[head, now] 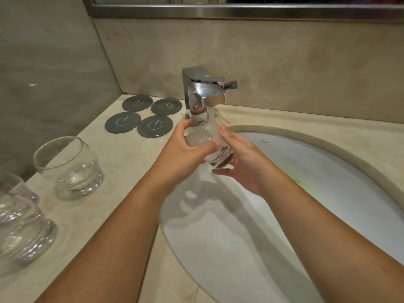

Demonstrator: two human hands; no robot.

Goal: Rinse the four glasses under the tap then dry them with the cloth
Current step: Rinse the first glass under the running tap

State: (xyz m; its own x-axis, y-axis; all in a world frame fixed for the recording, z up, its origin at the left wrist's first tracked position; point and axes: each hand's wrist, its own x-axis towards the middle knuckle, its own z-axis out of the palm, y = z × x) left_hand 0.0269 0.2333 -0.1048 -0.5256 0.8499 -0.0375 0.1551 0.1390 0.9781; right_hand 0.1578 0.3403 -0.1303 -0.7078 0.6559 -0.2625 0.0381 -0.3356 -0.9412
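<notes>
Clearly rinsing is under way: one glass (211, 145) is held tilted in the stream from the tap (205, 92), over the far left of the sink (240, 237). The left hand (185, 149) grips it with thumb and fingers curled round; the right hand (247, 165) cups its base. On the worktop (122, 162) to the left stand a second glass (70, 167), a near glass (24, 228) and a cut-off glass (13, 186) behind it; whether those are rinsed I cannot tell. No cloth shows, so drying looks wholly ahead.
</notes>
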